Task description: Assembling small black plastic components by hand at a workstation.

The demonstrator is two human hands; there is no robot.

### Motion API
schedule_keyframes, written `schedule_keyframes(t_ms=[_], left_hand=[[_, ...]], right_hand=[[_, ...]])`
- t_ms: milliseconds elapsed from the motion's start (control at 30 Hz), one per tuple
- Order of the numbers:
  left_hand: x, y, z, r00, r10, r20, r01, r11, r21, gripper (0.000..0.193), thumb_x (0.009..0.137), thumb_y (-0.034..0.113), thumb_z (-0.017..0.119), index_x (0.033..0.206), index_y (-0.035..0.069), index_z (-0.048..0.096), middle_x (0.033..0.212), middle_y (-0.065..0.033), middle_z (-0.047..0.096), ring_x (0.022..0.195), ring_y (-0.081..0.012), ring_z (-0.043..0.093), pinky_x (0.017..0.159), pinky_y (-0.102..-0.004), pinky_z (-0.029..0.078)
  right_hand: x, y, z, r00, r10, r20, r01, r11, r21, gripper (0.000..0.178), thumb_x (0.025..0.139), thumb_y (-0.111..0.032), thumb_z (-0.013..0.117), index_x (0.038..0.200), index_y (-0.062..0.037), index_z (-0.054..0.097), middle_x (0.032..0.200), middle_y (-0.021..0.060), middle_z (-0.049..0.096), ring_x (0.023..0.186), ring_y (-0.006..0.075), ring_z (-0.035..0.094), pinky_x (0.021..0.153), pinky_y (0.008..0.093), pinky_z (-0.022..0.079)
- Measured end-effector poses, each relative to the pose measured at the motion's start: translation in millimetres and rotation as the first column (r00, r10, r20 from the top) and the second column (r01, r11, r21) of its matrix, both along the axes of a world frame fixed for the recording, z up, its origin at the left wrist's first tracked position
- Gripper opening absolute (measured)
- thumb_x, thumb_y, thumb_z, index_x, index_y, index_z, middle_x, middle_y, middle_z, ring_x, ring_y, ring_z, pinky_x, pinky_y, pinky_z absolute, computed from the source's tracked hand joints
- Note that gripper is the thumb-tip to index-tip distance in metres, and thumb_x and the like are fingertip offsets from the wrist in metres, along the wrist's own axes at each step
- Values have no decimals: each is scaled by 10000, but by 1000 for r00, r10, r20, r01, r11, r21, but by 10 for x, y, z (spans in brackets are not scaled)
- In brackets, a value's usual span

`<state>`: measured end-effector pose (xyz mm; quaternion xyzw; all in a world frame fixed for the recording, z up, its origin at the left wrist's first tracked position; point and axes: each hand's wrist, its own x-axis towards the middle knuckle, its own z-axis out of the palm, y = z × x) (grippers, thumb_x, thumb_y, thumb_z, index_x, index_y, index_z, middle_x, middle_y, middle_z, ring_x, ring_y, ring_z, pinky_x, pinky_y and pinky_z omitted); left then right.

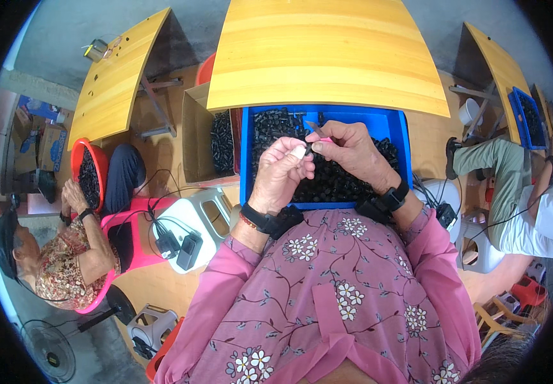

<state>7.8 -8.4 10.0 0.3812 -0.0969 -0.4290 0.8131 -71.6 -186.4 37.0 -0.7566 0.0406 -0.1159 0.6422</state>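
My left hand (276, 171) is closed, pinching a small black plastic part (308, 148) between thumb and fingertips. Something white covers the thumb tip. In my right hand (356, 153) is a small knife with a pink handle; its blade (313, 127) points up and away from me, close to the black part. Both hands are above a blue tray (247, 150), which lies in front of my lap and holds many small black parts (327, 182). Longer tube-like black pieces (275, 120) lie toward its far left side.
A yellow wooden table (321, 54) overhangs the tray's far edge. Left of the tray stands a cardboard box (194, 137) of black parts. A white stool (190, 221) carries cables. A co-worker (65, 262) sits left by a red basin (102, 160); another person (520, 198) sits right.
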Motion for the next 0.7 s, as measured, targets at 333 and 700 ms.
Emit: schedule_keyframes(t_ms=[333,700], left_hand=[[69,38,-40,955,-53,-292,26,995,-95,211,943,60,600,1144,-4,589,947,-82,661,827,-173,660,747,-286,573],[53,30,-17,915,-45,-401,-34,982,-188,150,946,23,577,1096,20,583,974,-85,658,817,-168,649,751,-286,564]], right_hand=[[-53,47,95,995,-70,-72,74,995,59,229,953,-179,625,1041,20,696,794,30,595,689,104,544,616,257,441],[-43,136,24,963,35,267,83,905,-418,167,898,-100,668,1042,-15,682,794,122,577,677,279,604,602,345,483]])
